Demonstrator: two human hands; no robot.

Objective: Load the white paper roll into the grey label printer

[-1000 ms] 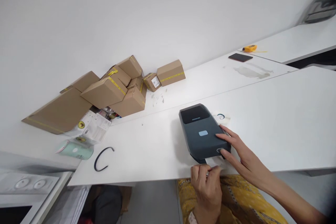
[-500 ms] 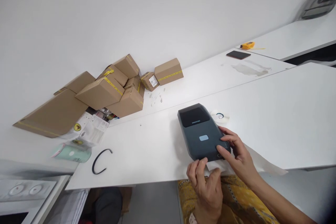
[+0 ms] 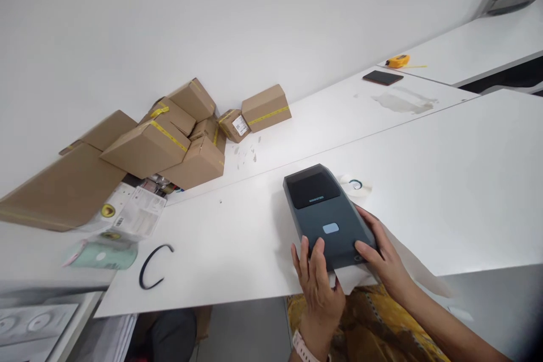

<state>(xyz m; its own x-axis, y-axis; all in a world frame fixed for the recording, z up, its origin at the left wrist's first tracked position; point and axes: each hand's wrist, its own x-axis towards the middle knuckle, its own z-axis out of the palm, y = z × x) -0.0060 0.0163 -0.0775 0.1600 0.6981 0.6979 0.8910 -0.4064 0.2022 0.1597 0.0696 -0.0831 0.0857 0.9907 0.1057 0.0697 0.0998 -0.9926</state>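
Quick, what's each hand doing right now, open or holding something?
Left hand: open, resting against the dark device.
Right hand: closed on the device's near right corner.

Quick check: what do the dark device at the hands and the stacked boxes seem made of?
Device: probably plastic, smooth and mostly matte blue-grey; its black panel looks glossier, perhaps plastic or glass.
Boxes: very likely cardboard, matte brown with crisp folded edges and yellow tape.
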